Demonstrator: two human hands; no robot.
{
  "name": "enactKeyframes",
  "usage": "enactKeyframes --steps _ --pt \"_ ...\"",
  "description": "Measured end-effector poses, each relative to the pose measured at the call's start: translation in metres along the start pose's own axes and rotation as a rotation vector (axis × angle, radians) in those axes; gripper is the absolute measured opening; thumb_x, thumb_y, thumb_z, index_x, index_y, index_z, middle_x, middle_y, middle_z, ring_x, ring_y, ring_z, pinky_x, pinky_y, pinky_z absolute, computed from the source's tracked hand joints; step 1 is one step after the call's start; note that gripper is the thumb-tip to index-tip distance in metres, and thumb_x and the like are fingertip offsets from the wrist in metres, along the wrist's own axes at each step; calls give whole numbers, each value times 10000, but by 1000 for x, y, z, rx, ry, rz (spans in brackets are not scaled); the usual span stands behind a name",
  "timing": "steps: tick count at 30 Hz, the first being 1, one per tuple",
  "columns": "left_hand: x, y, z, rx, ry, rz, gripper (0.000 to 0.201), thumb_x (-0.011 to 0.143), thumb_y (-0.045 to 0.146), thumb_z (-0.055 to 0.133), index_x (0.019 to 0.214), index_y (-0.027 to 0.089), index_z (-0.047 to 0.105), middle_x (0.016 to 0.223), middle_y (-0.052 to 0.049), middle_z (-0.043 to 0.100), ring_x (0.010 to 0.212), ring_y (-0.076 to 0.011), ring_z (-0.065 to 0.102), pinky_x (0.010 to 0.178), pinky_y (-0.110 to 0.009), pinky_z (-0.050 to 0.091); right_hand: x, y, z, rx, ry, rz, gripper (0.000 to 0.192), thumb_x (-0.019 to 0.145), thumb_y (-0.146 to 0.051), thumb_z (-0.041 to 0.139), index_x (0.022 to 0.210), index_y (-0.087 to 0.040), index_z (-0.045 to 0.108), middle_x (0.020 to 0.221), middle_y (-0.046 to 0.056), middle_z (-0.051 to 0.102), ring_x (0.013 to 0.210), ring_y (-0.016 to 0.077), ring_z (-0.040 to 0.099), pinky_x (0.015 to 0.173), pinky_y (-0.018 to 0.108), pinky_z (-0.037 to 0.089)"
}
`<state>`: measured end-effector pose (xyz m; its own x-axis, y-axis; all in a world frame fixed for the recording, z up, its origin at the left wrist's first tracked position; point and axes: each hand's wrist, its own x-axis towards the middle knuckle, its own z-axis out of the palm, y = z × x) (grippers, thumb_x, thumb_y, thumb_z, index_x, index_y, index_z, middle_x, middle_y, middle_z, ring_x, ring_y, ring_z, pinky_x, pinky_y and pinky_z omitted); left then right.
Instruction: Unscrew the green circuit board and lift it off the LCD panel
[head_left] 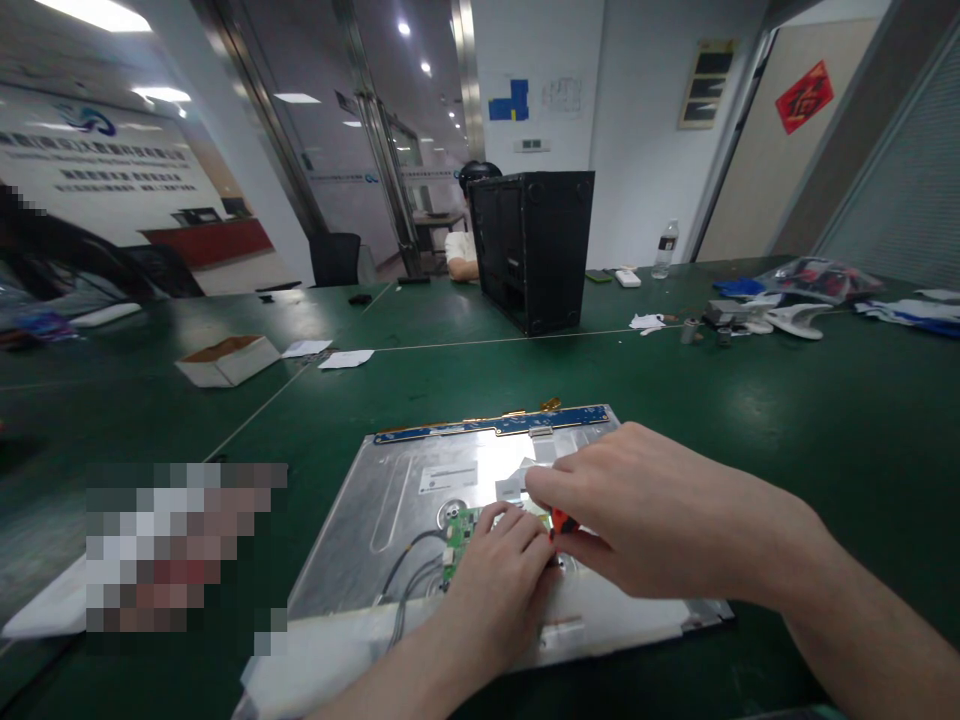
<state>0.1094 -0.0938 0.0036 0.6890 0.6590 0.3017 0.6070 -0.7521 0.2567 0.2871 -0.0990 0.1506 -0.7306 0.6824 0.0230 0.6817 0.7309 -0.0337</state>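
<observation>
A silver metal display panel (390, 490) lies back-up on the green table in front of me, with a blue circuit strip (495, 424) along its far edge and a small green circuit board (460, 528) near its middle. My left hand (499, 580) rests on the panel beside the green board, fingers curled down over it. My right hand (645, 510) reaches in from the right and pinches a small orange-and-black tool (561, 521) just above the left hand's fingers. Grey cables (409, 570) run from the board toward me.
A black computer case (534, 248) stands at the table's middle back. A small open cardboard box (226, 360) and paper slips (330, 355) lie to the left. Parts, bags and a water bottle (664, 250) sit at the right back. A person sits behind the case.
</observation>
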Motion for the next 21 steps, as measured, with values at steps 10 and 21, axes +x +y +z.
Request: enactKeyframes --steps 10,21 --pt "-2 -1 2 -60 10 12 202 863 100 506 974 215 630 1011 -52 675 1013 -250 578 974 -463 372 -1 1 0 -8 -9 1 46 861 -211 569 859 -202 525 721 3 655 602 153 567 504 276 221" --pt "-2 -2 2 9 9 22 166 876 128 544 977 217 641 1012 -53 680 1000 -251 593 955 -458 396 -1 1 0 -28 -3 7 52 856 -208 566 838 -202 517 719 0 649 595 149 559 506 276 206"
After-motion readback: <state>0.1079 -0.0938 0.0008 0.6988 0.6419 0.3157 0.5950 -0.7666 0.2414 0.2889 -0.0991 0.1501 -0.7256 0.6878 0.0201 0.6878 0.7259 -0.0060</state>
